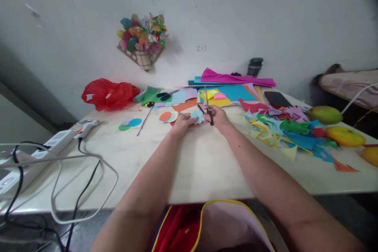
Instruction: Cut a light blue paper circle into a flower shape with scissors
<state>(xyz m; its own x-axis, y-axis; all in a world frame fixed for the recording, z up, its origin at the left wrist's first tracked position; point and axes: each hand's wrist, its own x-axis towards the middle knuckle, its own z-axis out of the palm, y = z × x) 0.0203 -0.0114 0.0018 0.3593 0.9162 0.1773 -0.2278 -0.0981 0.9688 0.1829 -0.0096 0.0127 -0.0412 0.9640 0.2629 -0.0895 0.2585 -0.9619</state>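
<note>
Near the middle of the table, my left hand (pixel 181 123) pinches a light blue paper flower (pixel 197 117) with a scalloped edge. My right hand (pixel 219 119) is closed on the black handles of a pair of scissors (pixel 206 96), whose blades point up and away from me. The scissors are right beside the paper flower; whether they touch it I cannot tell. Just left of my left hand lie paper circles in orange (pixel 165 116) and pale tones. Farther left are a blue circle (pixel 135 122), a green circle (pixel 124 127) and a lilac one partly covered.
Paper scraps (pixel 274 128) heap at the right, with a phone (pixel 277 99) and mangoes (pixel 345 136) near them. Coloured sheets (pixel 239 92) and a second pair of scissors (pixel 167 95) lie at the back. A red plastic bag (pixel 109 94) and a power strip (pixel 56 141) with loose cables are at left.
</note>
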